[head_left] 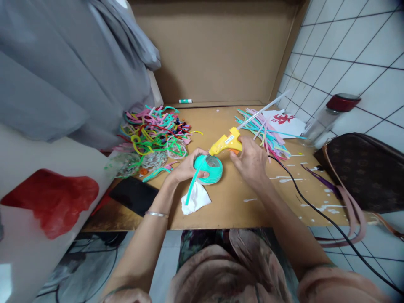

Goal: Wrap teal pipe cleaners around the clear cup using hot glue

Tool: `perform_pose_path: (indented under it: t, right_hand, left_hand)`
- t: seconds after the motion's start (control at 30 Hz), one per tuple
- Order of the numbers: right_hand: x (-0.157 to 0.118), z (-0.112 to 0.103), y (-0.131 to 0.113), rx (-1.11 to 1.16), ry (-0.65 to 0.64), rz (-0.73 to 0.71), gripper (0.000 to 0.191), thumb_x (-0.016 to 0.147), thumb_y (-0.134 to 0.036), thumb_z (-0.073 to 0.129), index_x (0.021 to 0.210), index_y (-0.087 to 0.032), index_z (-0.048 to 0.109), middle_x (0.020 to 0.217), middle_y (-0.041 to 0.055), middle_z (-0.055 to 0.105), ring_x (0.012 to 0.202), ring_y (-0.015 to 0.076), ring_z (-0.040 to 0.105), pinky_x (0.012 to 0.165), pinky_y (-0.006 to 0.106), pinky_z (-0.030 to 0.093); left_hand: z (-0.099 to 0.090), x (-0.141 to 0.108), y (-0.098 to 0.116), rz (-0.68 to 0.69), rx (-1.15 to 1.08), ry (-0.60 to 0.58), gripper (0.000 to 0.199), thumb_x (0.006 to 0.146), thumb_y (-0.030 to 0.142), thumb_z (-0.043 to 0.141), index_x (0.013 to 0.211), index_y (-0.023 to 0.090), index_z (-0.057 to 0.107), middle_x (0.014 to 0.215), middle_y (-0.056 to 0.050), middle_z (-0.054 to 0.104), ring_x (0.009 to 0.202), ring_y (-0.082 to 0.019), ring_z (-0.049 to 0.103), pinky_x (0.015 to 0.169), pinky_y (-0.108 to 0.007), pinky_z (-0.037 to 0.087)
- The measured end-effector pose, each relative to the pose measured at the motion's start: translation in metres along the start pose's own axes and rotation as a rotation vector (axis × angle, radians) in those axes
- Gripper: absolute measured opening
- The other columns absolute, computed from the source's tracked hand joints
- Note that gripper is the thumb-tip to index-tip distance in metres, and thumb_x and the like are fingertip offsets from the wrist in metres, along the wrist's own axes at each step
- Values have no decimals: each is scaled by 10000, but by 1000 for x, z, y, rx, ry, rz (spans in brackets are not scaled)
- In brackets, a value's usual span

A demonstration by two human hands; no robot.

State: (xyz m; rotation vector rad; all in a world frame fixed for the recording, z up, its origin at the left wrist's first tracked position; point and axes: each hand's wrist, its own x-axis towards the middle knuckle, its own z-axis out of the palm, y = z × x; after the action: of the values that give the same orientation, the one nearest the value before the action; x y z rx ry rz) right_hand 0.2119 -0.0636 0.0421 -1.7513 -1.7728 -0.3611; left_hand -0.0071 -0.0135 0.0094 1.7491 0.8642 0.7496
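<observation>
Glue gun [225, 144]: yellow. Round object [214, 172]: turquoise. Bag [362, 168]: brown, repeating monogram pattern. Wall tiles [378, 46]: white, dark grid lines. Curtain [78, 63]: grey.

Wooden table [227, 206] with multicolored pipe cleaners [151, 130] heaped at left, black phone [134, 195], white tissue [196, 199], glue stick [185, 101] near back

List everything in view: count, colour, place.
glue gun: 1, yellow, centre
wrapped ball: 1, turquoise, centre
tissue: 1, white, front
phone: 1, black, front left
strip tangle: uncountable, multicoloured, left
openwork balls: several, clear, left
strip bundle: uncountable, pastel, right
paper: 1, white, right
tube: 1, green, back
bottle: 1, clear, right
bag: 1, brown, right
cord: 1, black, right
plastic: 1, red, left
cloth: 1, grey, left
table: 1, tan, centre
wall: 1, white, right
left hand: 1, bare, on ball
right hand: 1, bare, on gun
</observation>
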Motion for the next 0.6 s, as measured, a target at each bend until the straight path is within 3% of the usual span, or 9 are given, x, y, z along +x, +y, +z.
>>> perform_pose_path:
  t: [0.3,0.6]
  right_hand:
    - [1,3,0,-20,24,-20,291,805,-243,593,1084,-163,584,989,102,690,865,252,613,643,307,362]
    - [2,-2,-1,-6,40,-39,227,824,-263,561,1031,-176,594,961,93,683,854,249,604,637,306,366]
  left_hand:
    - [1,-2,1,-20,-47,-2,713,497,335,858,1095,185,499,1084,-38,602,903,-175,562,797,-284,463]
    - [-2,0,-2,28,5,-13,721,506,414,865,1102,189,528,1141,-54,591,978,-212,568,822,-301,469]
